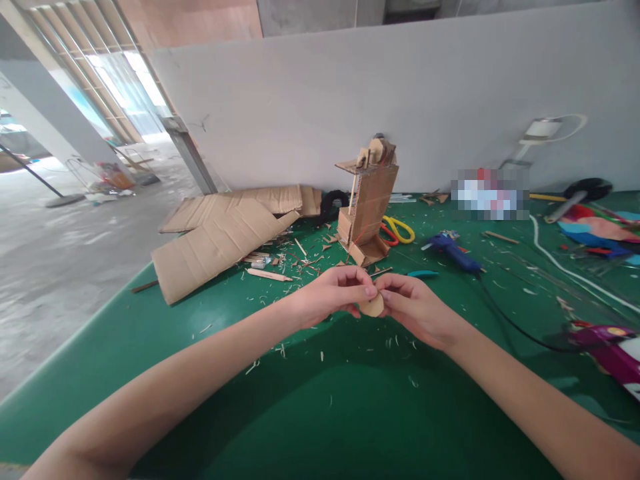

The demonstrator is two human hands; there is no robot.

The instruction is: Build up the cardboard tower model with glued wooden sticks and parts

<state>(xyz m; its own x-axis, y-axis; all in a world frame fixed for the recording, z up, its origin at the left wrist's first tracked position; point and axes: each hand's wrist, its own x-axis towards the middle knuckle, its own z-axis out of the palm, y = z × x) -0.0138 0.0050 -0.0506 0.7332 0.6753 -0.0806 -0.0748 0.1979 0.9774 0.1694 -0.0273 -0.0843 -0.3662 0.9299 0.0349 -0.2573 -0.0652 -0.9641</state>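
Between my two hands is a small rounded piece of cardboard (373, 307), held above the green table. My left hand (336, 293) pinches its left edge between thumb and fingers. On the other side, my right hand (415, 305) grips it with thumb and fingertips, which cover part of the piece. Just beyond my hands stands an upright cardboard model (373, 203) with a tall body, a small ledge near the top and cut pieces on it. Behind its right side lie scissors (400, 230) with yellow and red handles.
Folded cardboard sheets (220, 247) lie at the left, near a wooden pencil-like stick (269, 275). A blue glue gun (454, 253) rests at the right, its black cord trailing. Scraps litter the green table (300, 413). A purple object (607, 353) sits at the right edge; a white wall (280, 120) stands behind.
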